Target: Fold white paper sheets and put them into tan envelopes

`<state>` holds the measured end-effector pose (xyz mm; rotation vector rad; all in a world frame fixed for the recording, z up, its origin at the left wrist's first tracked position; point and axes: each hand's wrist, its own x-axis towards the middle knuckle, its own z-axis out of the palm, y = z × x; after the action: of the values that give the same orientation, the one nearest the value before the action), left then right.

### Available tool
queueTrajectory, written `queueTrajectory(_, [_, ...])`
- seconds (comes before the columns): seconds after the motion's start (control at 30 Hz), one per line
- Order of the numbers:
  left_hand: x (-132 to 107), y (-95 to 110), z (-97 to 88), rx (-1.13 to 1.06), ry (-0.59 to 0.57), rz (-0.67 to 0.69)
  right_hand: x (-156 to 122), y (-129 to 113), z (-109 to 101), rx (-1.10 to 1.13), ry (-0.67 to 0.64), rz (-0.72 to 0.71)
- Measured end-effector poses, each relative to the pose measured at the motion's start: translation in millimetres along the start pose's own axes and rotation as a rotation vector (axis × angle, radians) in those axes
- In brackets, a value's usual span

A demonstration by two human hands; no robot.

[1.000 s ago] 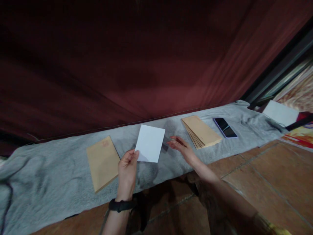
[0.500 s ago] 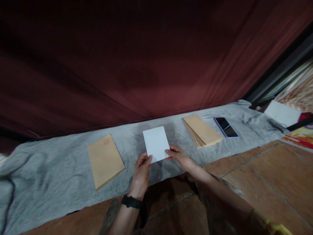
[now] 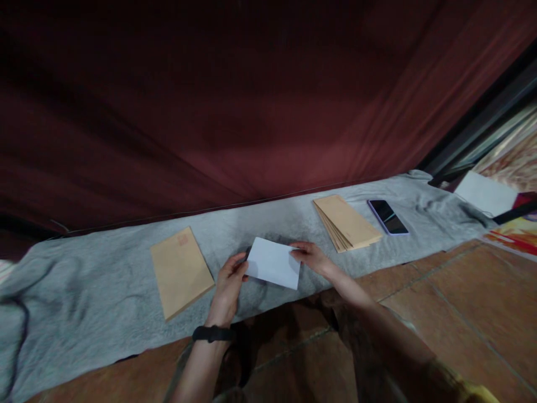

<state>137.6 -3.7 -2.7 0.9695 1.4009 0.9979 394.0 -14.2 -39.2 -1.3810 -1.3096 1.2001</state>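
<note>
A white sheet of paper (image 3: 273, 262) hangs just above the grey cloth (image 3: 104, 291), lying almost flat with its long side left to right. My left hand (image 3: 229, 285) pinches its left edge, with a black band on that wrist. My right hand (image 3: 312, 257) pinches its upper right corner. A single brown envelope (image 3: 180, 271) lies on the cloth to the left of my left hand. A stack of brown envelopes (image 3: 346, 222) lies to the right of my right hand.
A phone with a purple rim (image 3: 387, 216) lies beyond the stack. A dark red curtain (image 3: 235, 101) hangs behind the cloth. Reddish floor tiles (image 3: 470, 302) lie on the near side. White paper (image 3: 484, 193) and colourful items sit at the far right.
The white sheet went from upright in my left hand alone to held by both hands, then turned sideways and lowered toward the cloth.
</note>
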Motion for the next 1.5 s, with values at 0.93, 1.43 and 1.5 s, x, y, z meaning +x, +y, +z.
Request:
queueTrajectory(0.93, [6.9,-15.1,8.8,0.427,-0.160,-0.126,-92.5,15.9,68.5,-1.052,-0.120,-0.666])
queueTrajectory(1.43, [11.8,-17.9,-4.9,0.349,-0.294,-0.121,-96.2,15.2,33.0,-1.104,-0.142,-0.663])
queueTrajectory(1.5, [11.2,-15.8,-6.9,0.334,-0.312,-0.122,-95.9,14.8,28.2,-1.099,-0.128,-0.653])
